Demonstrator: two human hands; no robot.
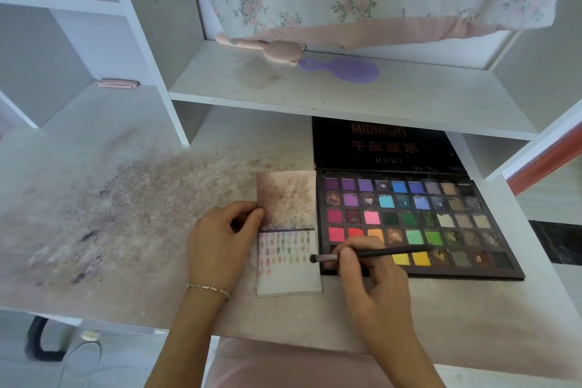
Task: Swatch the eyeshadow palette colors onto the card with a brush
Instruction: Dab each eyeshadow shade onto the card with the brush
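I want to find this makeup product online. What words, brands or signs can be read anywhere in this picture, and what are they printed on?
"MIDNIGHT": top line on the open black lid of the eyeshadow palette, in reddish letters.
"午夜星系": second line on the same lid, reddish characters, somewhat blurred.
"HDKT": third line on the lid, small pale letters.
Card: only colour swatches, no writing.
Nothing else in view carries readable text.

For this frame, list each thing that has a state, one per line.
Eyeshadow palette: open, lid back, flat on desk.
Card: flat beside the palette, partly covered in swatch rows.
Brush: held level, tip at the card's right edge.
Left hand: pinching the card's left edge.
Right hand: gripping the brush.
Desk: smeared with powder.
Purple hairbrush: lying on the shelf.
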